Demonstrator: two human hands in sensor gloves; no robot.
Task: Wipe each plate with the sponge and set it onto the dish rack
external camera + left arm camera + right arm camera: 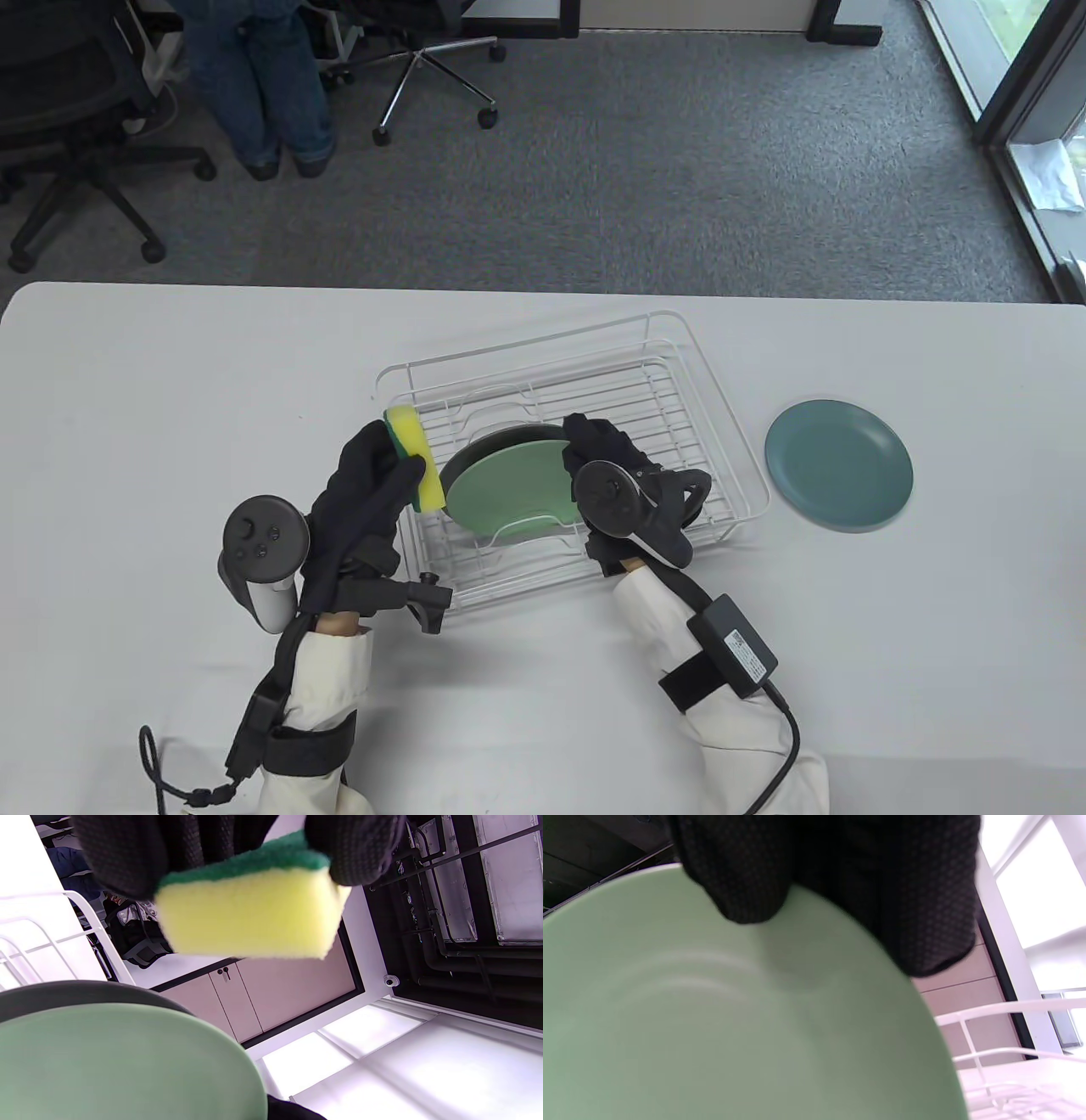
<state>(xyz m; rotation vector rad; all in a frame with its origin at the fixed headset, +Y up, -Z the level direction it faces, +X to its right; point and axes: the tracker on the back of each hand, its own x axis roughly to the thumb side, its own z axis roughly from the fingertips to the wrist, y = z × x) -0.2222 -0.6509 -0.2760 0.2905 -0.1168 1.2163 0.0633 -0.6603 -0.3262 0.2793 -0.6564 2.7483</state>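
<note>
Right hand (607, 475), nearest the lens, grips the light green plate (509, 492) on edge by its 2 o'clock rim, inside the dish rack (721, 407) and apparently seated in a slot. Left hand (365, 501) pinches the sponge (417, 458) at the plate's 9 o'clock. Teal plate (838, 465) lies flat on the table at the rack's 3 o'clock, nearer the right hand.

text: none legible | power pack (733, 647) label: too small to read

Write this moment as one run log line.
left hand: holds sponge | right hand: holds light green plate in dish rack
</note>
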